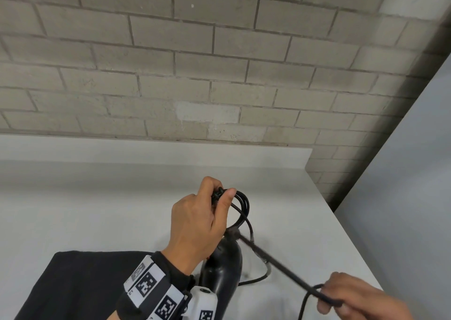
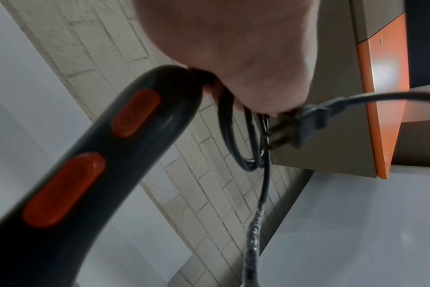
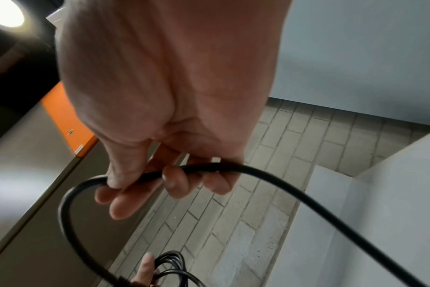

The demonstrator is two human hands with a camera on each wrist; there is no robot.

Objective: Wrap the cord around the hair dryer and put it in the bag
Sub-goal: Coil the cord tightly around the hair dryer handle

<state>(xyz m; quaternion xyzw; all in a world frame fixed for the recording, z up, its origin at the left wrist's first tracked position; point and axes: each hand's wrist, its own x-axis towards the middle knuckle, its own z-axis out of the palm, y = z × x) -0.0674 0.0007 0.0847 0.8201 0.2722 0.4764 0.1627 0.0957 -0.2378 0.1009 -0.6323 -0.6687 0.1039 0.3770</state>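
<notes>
While the left hand (image 1: 195, 222) pinches coils at the hair dryer (image 1: 220, 268) handle tip, the right hand (image 1: 351, 295) grips taut cord (image 1: 280, 263) beside it; over-pulling could slip the loops.

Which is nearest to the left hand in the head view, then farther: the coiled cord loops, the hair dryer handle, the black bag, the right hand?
1. Coiled cord loops: held in the left hand's fingers.
2. Hair dryer handle: just below the palm.
3. Black bag: lower left on the counter.
4. Right hand: far lower right, pinching the cord's loose run.
</notes>
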